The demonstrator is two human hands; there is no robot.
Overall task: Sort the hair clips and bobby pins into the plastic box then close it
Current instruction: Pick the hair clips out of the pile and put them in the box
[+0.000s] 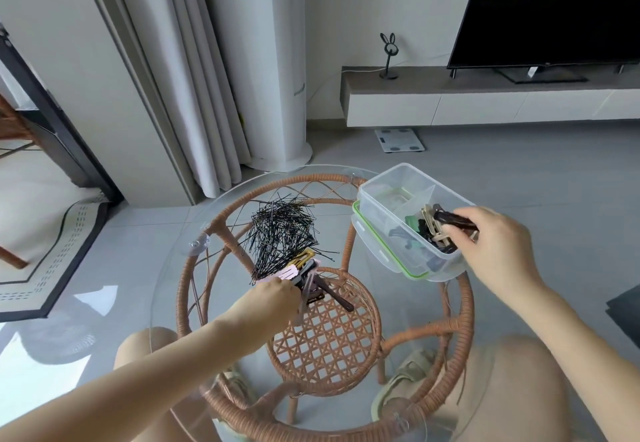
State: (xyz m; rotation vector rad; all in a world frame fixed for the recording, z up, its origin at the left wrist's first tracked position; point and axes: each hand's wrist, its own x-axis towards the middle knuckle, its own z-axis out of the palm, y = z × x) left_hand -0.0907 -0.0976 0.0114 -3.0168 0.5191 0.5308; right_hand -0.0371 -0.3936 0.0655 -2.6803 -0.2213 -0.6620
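Pinching a dark hair clip [453, 219] over the plastic box [391, 185], the right hand [491, 244] hovers there — the left hand [277, 298] grasps mixed clips [304, 273] beside the bobby pins [282, 230] on the glass table [166, 289].

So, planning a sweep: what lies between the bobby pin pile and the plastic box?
Head view: only bare glass tabletop between bobby pin pile and plastic box.

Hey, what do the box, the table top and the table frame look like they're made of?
Box: clear glossy plastic; the clips show through its walls.
Table top: probably glass, see-through with reflections.
Table frame: matte brown woven wicker or rattan, possibly synthetic.
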